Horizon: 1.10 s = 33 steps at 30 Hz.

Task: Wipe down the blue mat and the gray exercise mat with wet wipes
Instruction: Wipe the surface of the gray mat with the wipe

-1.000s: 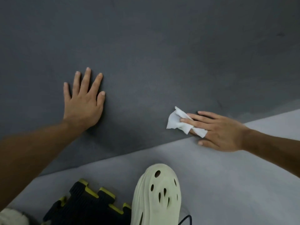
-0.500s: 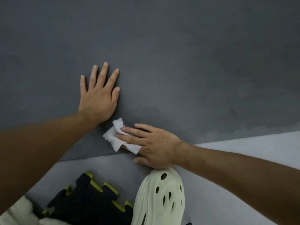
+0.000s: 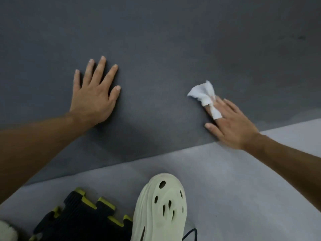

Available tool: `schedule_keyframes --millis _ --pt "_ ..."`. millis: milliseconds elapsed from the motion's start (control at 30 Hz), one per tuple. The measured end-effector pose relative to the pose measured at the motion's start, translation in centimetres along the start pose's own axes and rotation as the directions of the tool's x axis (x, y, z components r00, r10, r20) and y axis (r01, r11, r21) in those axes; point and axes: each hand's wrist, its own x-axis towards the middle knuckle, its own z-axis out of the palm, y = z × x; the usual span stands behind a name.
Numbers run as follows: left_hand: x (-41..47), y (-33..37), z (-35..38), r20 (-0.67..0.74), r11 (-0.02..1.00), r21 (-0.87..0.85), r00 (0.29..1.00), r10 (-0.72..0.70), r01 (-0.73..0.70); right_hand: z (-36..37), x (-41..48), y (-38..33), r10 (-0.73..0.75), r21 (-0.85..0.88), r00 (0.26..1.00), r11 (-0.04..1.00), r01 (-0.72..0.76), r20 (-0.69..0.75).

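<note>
The dark gray exercise mat (image 3: 165, 40) fills the upper two thirds of the view. My left hand (image 3: 93, 94) lies flat on it at the left, fingers spread, holding nothing. My right hand (image 3: 229, 122) presses a crumpled white wet wipe (image 3: 204, 95) onto the mat near its front edge at the right. The wipe sticks out beyond my fingertips, and part of it wraps over one finger. No blue mat shows in this view.
A lighter gray floor (image 3: 243, 188) runs along the mat's front edge. A pale cream clog (image 3: 161, 209) sits at bottom centre. A black interlocking foam tile with yellow edges (image 3: 83, 218) lies at the bottom left, next to something white and fuzzy (image 3: 7, 230).
My right hand swept the wipe left to beside my left hand, then back to the right along the mat's front edge. My left hand stayed pressed flat on the mat.
</note>
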Motion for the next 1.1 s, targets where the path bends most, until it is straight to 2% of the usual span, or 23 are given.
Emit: schedule_keyframes --millis 67,100,167,233,300,367,433,467,567,633,700,767,867,1033,1100 --pt "1.0 1.0 0.3 0.002 1.000 -0.009 1.000 -0.009 0.009 0.0 -0.5 2.7 0.279 0.121 0.960 0.953 -0.277 0.001" --pt "1.3 1.4 0.5 -0.001 1.000 -0.010 1.000 -0.023 0.023 0.1 -0.4 3.2 0.366 0.162 0.931 0.918 -0.361 0.002" --pt "1.5 1.9 1.0 -0.009 0.998 0.007 0.998 -0.059 0.059 0.5 0.4 2.2 0.450 0.235 0.893 0.872 -0.430 -0.036" --pt "1.3 2.0 1.3 -0.016 0.997 0.024 0.997 -0.071 0.071 0.8 1.3 -0.8 0.448 0.300 0.892 0.859 -0.414 -0.053" --pt "1.3 1.8 1.3 -0.022 0.998 0.022 0.998 -0.057 0.058 1.1 1.8 -4.7 0.333 0.294 0.941 0.907 -0.301 -0.063" --pt "1.2 1.5 1.3 -0.029 0.999 0.023 0.998 -0.047 0.048 1.0 2.1 -8.8 0.102 0.240 0.990 0.968 -0.077 -0.096" --pt "1.2 1.4 1.2 -0.029 0.998 0.022 0.998 -0.051 0.051 0.9 2.2 -11.8 -0.140 0.149 0.984 0.977 0.155 -0.110" --pt "1.1 1.5 1.1 -0.027 0.998 0.021 0.998 -0.052 0.053 0.9 2.4 -12.4 -0.216 0.112 0.971 0.967 0.227 -0.103" --pt "1.1 1.4 1.1 -0.033 0.999 0.027 0.999 -0.043 0.044 0.8 3.2 -10.3 -0.344 0.015 0.934 0.938 0.347 -0.092" --pt "1.3 1.0 1.1 -0.041 0.999 0.044 0.999 -0.018 0.020 0.6 4.4 -7.4 -0.356 -0.042 0.932 0.934 0.354 -0.068" --pt "1.3 0.5 1.0 -0.040 0.998 0.068 0.999 0.009 -0.006 0.2 6.4 -4.3 -0.272 -0.050 0.958 0.962 0.268 -0.088" --pt "1.4 0.2 0.9 -0.032 0.997 0.072 0.999 0.015 -0.013 -0.5 8.7 -1.1 -0.077 0.007 0.989 0.997 0.078 -0.124" --pt "1.5 0.4 0.9 -0.033 0.997 0.076 0.999 0.012 -0.010 -1.7 11.1 2.9 0.193 0.114 0.975 0.977 -0.180 -0.112" --pt "1.7 0.6 1.0 -0.029 0.997 0.075 1.000 0.010 -0.008 -2.4 13.2 0.5 0.362 0.328 0.922 0.894 -0.304 -0.134" --pt "1.7 0.5 1.0 -0.031 0.996 0.085 0.999 0.012 -0.009 -2.3 12.9 -2.4 0.302 0.318 0.944 0.915 -0.248 -0.132"
